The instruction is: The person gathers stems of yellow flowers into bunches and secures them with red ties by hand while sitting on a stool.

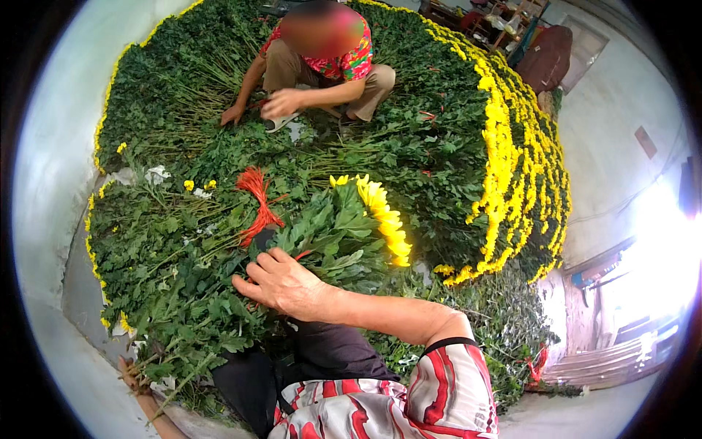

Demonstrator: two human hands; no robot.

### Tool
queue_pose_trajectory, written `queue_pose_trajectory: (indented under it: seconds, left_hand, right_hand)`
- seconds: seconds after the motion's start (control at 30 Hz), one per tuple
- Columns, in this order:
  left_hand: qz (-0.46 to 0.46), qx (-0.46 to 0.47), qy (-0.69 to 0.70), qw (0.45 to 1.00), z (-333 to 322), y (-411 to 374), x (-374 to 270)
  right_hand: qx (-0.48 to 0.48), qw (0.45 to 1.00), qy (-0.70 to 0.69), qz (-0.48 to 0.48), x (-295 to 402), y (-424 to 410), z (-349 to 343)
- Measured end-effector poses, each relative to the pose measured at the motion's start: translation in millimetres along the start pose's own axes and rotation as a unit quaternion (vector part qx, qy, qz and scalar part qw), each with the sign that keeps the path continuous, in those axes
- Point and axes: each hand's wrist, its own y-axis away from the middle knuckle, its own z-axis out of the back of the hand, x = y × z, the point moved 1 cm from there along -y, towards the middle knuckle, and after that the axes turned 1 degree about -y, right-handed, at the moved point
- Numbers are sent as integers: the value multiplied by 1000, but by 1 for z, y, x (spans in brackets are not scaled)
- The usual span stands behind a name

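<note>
A leafy bunch of yellow chrysanthemums (340,233) lies across my lap, its row of blooms facing right. My right hand (288,285) rests over the middle of this bunch with curled fingers, beside a short piece of red tie that shows on the leaves. What its fingertips grip underneath is hidden. At the lower left, my left hand (134,376) is closed around the cut ends of leafy stems, partly covered by foliage. Just beyond my right hand, a hank of red tying strands (260,206) lies spread near my knee.
Opposite me a person (321,71) crouches among chrysanthemum stems, both hands low. Stacked flowers with yellow heads (496,164) rise on the right, and more greenery (181,241) covers the left floor. Pale walls (49,219) border the room. Red strands (537,365) lie at lower right.
</note>
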Motion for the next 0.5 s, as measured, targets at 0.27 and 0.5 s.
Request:
queue_pose_trajectory:
  seconds: [0.27, 0.5]
  left_hand:
    - [-150, -168, 133, 965, -180, 186, -63]
    - [-252, -19, 43, 967, -67, 138, -29]
  right_hand:
    - [29, 995, -74, -59, -24, -4, 12]
    - [46, 996, -36, -72, -20, -14, 11]
